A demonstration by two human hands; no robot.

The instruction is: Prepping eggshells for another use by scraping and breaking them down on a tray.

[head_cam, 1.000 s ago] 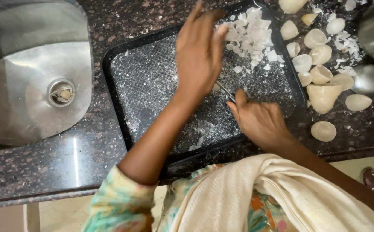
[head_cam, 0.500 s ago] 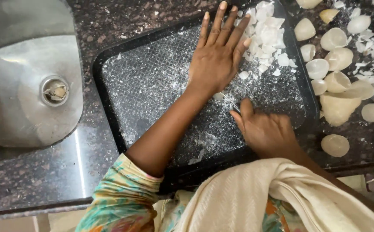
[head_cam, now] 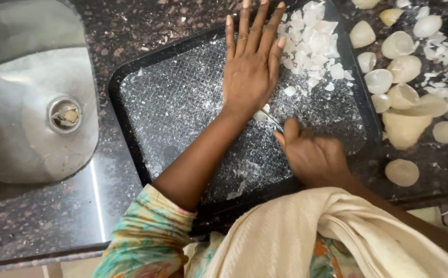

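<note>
Two hands work over the black tray, which sits just right of the steel sink on dark speckled stone. Your left hand lies flat, fingers spread, beside the heap of white chips. Your right hand is closed around a thin metal tool. Pale shell halves crowd the counter past the tray's right rim.

The tray's left half lies open for a pass; white shell bits crowd its far right corner; eggshell halves clutter the surface rightward; the sink borders left.
</note>
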